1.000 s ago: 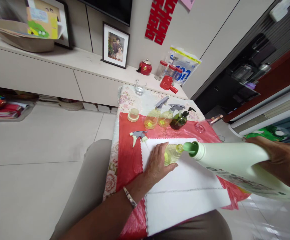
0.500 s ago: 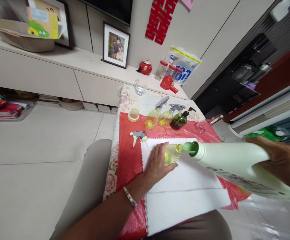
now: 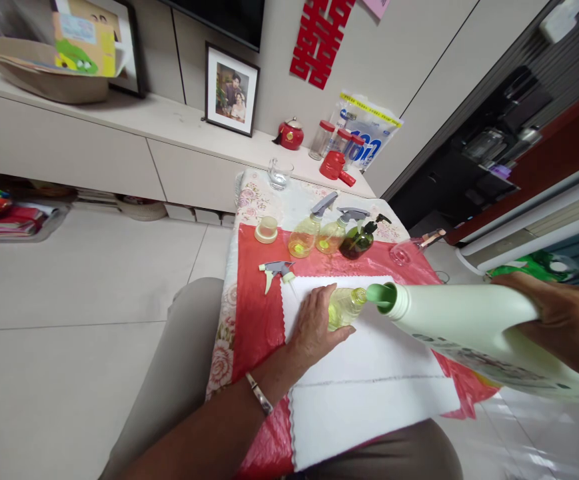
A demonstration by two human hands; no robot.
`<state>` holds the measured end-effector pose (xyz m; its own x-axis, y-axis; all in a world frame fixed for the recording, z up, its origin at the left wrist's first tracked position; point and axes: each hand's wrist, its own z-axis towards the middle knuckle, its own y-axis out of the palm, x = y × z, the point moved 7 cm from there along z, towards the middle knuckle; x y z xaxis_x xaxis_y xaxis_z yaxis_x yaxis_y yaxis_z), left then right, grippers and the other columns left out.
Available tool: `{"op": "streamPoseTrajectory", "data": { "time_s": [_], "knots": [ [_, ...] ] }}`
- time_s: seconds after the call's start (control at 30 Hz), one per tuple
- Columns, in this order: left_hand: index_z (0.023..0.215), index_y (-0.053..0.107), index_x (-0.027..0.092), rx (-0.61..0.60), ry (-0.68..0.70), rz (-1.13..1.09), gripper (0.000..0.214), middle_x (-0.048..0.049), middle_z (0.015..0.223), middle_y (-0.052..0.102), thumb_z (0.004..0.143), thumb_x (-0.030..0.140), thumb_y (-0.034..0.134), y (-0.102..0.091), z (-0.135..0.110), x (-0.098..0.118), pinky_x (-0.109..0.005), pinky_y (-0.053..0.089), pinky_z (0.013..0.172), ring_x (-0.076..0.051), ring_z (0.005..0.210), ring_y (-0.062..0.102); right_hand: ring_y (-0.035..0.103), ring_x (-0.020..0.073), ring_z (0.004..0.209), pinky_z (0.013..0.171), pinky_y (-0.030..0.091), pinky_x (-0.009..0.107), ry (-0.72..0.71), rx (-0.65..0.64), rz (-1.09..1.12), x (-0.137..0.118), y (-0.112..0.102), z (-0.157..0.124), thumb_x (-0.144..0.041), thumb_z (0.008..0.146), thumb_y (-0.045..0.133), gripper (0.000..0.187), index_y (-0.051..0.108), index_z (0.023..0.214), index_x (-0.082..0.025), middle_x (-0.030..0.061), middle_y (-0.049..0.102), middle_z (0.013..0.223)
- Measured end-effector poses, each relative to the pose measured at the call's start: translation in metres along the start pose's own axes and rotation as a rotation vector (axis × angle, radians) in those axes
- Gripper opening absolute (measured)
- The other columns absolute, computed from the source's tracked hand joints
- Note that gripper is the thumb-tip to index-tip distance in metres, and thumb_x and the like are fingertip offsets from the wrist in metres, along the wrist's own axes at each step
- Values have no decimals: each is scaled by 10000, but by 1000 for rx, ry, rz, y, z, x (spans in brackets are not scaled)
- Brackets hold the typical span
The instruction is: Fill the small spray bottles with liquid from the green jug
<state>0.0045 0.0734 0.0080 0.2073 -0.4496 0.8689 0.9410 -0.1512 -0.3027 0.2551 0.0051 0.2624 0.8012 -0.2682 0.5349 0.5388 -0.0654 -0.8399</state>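
My left hand is wrapped round a small clear bottle holding yellow liquid, which stands on a white cloth. My right hand grips a large pale green jug, tipped nearly level. The jug's green spout sits at the small bottle's open mouth. A loose grey spray head lies on the red sheet just left of the cloth.
Behind the cloth stand two yellow spray bottles, a dark green pump bottle, a cream cap and a pink bottle lying down. A glass cup sits at the table's far end. Tiled floor lies to the left.
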Motion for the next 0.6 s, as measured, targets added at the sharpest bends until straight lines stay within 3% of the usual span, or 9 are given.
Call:
{"op": "streamPoseTrajectory", "data": {
  "time_s": [0.6],
  "knots": [
    [1447,337,234,4,-1,-2,920,-132,1356,537,692,249,864,2,-1,-2,-547,447,1115,-331,1287,523,580,210,516,472,386,280,38,-28,3,0,-1,2,-491,676,487,452,691,1074,-423,-12,656,693]
  ]
}}
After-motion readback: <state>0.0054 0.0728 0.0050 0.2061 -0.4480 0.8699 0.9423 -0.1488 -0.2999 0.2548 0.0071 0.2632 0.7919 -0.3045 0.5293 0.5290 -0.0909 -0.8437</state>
